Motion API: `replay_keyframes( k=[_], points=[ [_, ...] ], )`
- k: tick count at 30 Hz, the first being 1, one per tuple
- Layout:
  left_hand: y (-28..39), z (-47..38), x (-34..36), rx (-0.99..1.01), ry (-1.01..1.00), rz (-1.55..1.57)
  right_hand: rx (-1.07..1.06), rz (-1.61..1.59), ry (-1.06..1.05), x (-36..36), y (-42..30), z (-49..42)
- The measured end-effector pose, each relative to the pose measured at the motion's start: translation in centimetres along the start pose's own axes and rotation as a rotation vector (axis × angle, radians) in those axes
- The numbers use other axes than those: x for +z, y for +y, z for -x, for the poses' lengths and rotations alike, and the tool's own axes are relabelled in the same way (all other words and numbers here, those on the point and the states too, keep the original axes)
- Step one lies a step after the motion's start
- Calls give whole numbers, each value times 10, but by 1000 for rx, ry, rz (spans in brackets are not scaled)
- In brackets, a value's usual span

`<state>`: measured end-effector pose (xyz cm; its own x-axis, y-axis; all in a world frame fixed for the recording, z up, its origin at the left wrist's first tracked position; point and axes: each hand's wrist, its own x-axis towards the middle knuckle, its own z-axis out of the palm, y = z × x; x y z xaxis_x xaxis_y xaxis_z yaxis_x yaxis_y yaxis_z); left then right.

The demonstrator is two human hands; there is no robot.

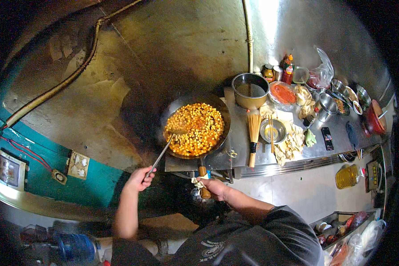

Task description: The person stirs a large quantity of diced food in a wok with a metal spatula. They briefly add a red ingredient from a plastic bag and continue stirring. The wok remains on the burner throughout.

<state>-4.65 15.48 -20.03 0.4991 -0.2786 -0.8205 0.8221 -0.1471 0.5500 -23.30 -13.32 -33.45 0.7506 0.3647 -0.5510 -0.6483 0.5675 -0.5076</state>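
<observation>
A dark wok (225, 111) holds a wide layer of small diced, golden-brown food (196, 129) in reddish sauce. My left hand (141, 179) is closed around the metal handle of a cooking utensil (159, 158), left of the wok's near rim. Its working end is sunk in the food, so I cannot tell whether it is a ladle or a spatula. At the wok's near side, my right hand (215, 188) grips the brown handle (202, 171), with a crumpled pale cloth or paper (199, 184) against it.
Right of the wok, a steel counter (239, 133) bears a deep pot (251, 99) of liquid, a bamboo wok brush (253, 133), a metal bowl (279, 131) with chopsticks (271, 133), crumpled paper (291, 146) and a phone (327, 138). Sauce bottles (288, 71) stand behind. A pipe (89, 60) crosses the left wall.
</observation>
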Motion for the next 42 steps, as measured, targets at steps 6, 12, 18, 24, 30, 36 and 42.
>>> replay_keyframes(
  k=[6,12,18,24,30,36,42],
  points=[
    [80,97,16,326,196,-870,-40,238,133,0,-3,-4],
    [182,112,123,679,288,-1955,-31,-23,32,6,2,3],
    [209,56,224,326,433,-2521,-125,81,82,4,5,-3],
    [172,-20,186,527,449,-2269,-168,80,11,-1,9,-5],
    [115,-79,132,690,502,-1558,-148,122,53,-3,12,-11],
    [95,-84,120,860,574,-2014,-173,190,79,-4,11,-11],
    [109,-27,107,1277,541,-2273,-132,97,32,-4,9,-9]
  ],
)
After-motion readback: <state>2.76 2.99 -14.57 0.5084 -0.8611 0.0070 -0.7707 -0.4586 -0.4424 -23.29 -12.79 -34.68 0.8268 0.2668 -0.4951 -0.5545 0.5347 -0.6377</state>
